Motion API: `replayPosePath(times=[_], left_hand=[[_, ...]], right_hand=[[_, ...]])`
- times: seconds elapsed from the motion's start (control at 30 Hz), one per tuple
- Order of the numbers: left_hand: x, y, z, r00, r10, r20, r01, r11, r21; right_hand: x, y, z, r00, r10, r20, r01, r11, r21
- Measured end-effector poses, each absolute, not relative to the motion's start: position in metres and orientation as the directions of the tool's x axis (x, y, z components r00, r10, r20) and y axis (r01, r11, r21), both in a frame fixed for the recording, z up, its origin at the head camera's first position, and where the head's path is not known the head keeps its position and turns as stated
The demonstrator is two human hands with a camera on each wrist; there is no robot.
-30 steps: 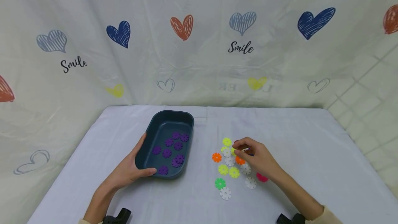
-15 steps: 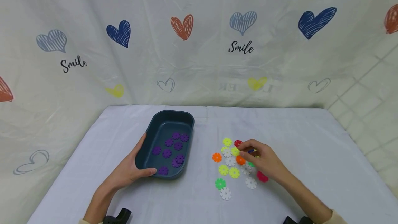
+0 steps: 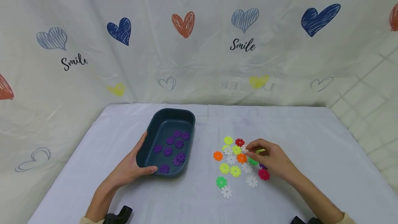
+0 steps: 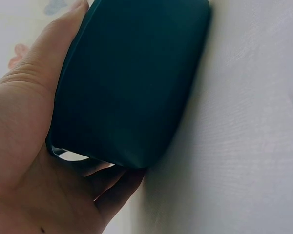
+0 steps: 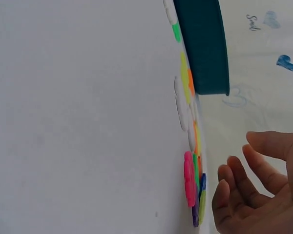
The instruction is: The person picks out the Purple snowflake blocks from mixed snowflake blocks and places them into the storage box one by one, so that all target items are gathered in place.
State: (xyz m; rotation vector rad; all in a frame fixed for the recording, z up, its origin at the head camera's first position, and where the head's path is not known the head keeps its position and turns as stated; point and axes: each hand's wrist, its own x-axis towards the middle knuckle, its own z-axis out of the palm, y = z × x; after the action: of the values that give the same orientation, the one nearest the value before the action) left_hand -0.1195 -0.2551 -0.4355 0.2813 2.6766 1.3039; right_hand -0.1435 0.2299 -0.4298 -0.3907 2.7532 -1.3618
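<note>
My left hand grips the left near corner of a dark teal tray, thumb over its near rim. Several purple notched discs lie inside. In the left wrist view, the fingers curl around the outside of the tray. My right hand hovers over a scatter of discs, fingertips close to a white disc. The right wrist view shows the thumb and fingers of this hand apart, with nothing between them. Partly hidden beneath it are a purple disc and a green disc.
Loose discs lie right of the tray: an orange disc, a yellow disc, a dark red disc, a pink disc and several others. A white cloth covers the table. Behind it hangs a curtain printed with hearts.
My right hand has shifted to the right across the discs, uncovering the dark red disc, a white disc and part of a purple one. The left hand and tray stay in place.
</note>
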Motion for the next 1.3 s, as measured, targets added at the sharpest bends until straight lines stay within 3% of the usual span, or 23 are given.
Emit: replayPosePath(times=[0.8,1.3], left_hand=[[-0.117,-0.257,-0.438,-0.972,0.229,-0.056,0.098,0.608,0.788],[-0.120,-0.255,-0.436,-0.972,0.230,-0.051,0.101,0.603,0.791]], right_hand=[[-0.141,0.267,-0.438,-0.973,-0.230,-0.036,-0.130,0.667,-0.733],[-0.142,0.279,-0.434,-0.941,-0.325,-0.098,-0.169,0.697,-0.697]])
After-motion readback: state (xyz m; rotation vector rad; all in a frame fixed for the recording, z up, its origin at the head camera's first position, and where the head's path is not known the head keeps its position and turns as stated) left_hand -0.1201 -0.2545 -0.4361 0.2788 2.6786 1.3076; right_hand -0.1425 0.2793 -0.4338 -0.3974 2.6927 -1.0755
